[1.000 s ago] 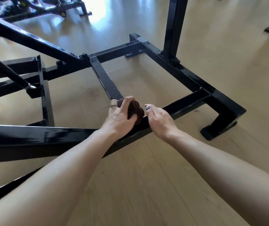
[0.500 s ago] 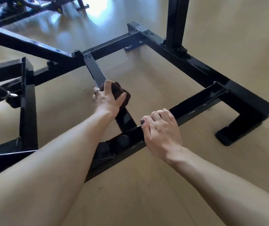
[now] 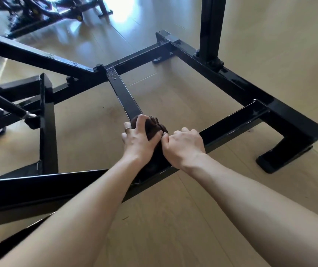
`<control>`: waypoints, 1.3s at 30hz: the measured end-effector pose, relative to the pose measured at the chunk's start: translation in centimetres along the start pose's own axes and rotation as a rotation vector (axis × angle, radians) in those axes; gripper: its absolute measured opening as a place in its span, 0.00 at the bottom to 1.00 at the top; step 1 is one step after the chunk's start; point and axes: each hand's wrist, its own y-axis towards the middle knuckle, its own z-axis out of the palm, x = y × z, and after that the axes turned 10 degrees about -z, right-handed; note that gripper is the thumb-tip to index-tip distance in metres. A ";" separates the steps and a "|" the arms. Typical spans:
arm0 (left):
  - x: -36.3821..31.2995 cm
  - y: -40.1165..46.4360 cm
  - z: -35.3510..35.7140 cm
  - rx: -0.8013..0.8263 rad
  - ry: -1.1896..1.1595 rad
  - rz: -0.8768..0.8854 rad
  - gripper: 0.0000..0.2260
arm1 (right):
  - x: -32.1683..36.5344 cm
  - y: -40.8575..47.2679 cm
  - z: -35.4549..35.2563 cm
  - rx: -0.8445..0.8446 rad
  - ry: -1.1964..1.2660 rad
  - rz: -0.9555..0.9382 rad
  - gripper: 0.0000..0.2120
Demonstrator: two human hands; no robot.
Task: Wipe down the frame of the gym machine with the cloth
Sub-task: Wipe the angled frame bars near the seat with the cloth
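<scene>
Pale wooden plank flooring [image 3: 202, 218] is spreading under everything, catching bright window glare at the top of your view. On it is sitting the glossy black steel frame of the gym machine [image 3: 237, 87], built of square tubes joined low to the ground.

Your bunched dark brown cloth [image 3: 154, 126] is lying on the frame where a narrow flat crossbar [image 3: 124, 97] is meeting the nearer square tube [image 3: 233, 120] that runs off to your right. Your left hand [image 3: 138, 138] is gripping the cloth, fingers curled over its left side and thumb wrapping its near edge, pressing it down onto the joint. A ring is showing on one finger of that hand.

Your right hand [image 3: 185, 146] is sitting just beside the cloth, touching the left thumb, with its fingers curled over the nearer tube and holding it.

Farther right, the tube is joining a long side rail that ends in a raised black foot [image 3: 287, 157] resting on the floor. A thick black upright post [image 3: 211, 27] is rising from that rail. To your left, slanted black beams [image 3: 35, 56] are crossing. Another dark machine [image 3: 38, 14] is standing blurred in the far left background.
</scene>
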 end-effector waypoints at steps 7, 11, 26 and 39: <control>-1.8 7.4 -0.4 -0.068 0.023 -0.124 0.20 | -0.8 -1.4 2.0 -0.194 -0.001 -0.044 0.26; -2.4 13.0 -0.5 -0.162 0.020 -0.170 0.20 | -0.8 -1.2 2.3 -0.263 -0.046 -0.027 0.29; -2.6 18.1 -1.0 -0.242 0.044 -0.266 0.26 | -0.6 -0.8 2.5 -0.331 -0.033 -0.014 0.25; -0.4 4.8 1.0 -0.082 -0.100 -0.056 0.16 | -0.1 -1.3 2.4 -0.306 0.026 0.025 0.28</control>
